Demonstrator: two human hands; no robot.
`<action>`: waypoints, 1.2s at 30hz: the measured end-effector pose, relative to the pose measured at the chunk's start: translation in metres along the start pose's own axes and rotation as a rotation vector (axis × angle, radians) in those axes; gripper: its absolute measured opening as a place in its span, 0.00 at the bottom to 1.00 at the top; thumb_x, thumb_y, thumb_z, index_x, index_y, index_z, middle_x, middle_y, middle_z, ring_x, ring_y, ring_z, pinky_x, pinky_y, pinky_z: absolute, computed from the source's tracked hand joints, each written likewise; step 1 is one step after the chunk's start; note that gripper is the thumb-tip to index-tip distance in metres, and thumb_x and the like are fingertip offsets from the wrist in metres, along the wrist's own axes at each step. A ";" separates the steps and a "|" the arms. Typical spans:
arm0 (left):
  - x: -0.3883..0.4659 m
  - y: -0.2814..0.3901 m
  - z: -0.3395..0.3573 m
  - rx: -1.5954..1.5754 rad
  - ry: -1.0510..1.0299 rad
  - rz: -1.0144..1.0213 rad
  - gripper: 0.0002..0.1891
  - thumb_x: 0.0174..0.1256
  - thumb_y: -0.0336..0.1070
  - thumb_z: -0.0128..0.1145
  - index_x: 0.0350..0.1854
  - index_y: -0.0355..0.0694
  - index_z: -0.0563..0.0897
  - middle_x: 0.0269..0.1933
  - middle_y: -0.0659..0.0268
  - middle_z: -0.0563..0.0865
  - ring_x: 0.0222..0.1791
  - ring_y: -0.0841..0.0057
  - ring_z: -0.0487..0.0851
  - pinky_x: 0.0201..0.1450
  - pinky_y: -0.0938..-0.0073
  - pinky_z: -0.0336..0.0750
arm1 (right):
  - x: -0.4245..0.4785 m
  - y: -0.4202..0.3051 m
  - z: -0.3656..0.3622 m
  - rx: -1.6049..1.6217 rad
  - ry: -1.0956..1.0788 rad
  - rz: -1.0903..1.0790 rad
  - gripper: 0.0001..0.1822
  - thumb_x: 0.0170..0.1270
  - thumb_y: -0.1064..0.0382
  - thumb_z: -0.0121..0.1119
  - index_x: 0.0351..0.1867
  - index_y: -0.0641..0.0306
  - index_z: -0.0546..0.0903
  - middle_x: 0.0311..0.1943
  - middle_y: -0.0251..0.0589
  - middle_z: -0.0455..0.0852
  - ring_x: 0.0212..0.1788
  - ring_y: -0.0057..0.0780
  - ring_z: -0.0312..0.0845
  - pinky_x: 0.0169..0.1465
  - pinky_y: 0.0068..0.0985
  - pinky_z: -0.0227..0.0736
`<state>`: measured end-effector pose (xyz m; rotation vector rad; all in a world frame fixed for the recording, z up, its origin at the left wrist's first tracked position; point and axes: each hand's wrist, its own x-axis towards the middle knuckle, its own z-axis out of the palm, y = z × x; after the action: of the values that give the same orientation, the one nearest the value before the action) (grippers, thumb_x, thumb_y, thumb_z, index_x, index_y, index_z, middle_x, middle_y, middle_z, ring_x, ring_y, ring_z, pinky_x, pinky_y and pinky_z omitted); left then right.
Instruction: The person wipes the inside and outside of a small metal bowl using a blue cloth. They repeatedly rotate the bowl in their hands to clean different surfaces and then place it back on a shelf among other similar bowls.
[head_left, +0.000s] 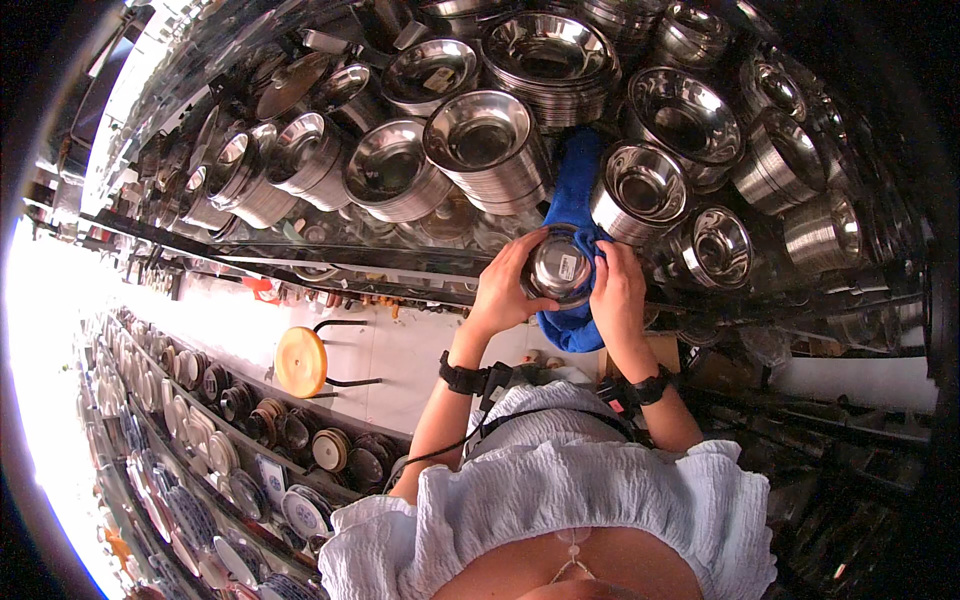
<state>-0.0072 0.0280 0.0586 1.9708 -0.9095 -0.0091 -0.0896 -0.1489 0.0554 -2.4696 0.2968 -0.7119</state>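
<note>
A small stainless steel bowl (553, 271) with a white sticker on its base is between my hands, at the shelf's front edge. My left hand (504, 289) grips the bowl's left rim, thumb along its near side. On the right side my right hand (619, 289) holds a blue cloth (574, 187) against the bowl. The cloth stretches back between stacks of steel bowls and hangs below the bowl in front. Close behind my right hand stands a stack of small steel bowls (643, 184); a taller stack (480, 139) is behind my left hand.
More stacked steel basins (551, 52) crowd the glass shelf, whose dark front edge (360, 266) runs below my hands' level to the left. A stool with a round yellow seat (301, 361) stands on the pale floor. Racks of plates (306, 510) line the lower left.
</note>
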 end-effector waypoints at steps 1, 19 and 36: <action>0.000 0.000 -0.001 -0.008 -0.005 -0.005 0.54 0.29 0.35 0.82 0.70 0.40 0.71 0.68 0.57 0.78 0.67 0.54 0.76 0.69 0.61 0.72 | 0.001 -0.005 0.001 -0.060 0.000 -0.002 0.12 0.72 0.70 0.54 0.54 0.67 0.77 0.49 0.53 0.79 0.52 0.54 0.78 0.56 0.42 0.74; -0.004 -0.011 0.004 -0.045 0.049 -0.085 0.68 0.29 0.40 0.85 0.80 0.38 0.55 0.72 0.51 0.73 0.71 0.54 0.73 0.70 0.61 0.71 | 0.030 -0.044 0.009 -0.029 -0.092 -0.338 0.12 0.56 0.72 0.62 0.43 0.63 0.85 0.47 0.38 0.82 0.50 0.44 0.75 0.55 0.42 0.70; 0.004 0.012 0.011 0.197 0.038 0.081 0.57 0.32 0.49 0.83 0.73 0.41 0.69 0.72 0.57 0.73 0.66 0.52 0.73 0.70 0.55 0.69 | -0.002 0.000 -0.011 0.175 0.018 -0.107 0.11 0.66 0.69 0.62 0.49 0.63 0.86 0.44 0.48 0.80 0.47 0.50 0.79 0.52 0.40 0.75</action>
<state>-0.0155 0.0141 0.0624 2.1052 -0.9964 0.1698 -0.0971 -0.1525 0.0623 -2.3265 0.1049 -0.7711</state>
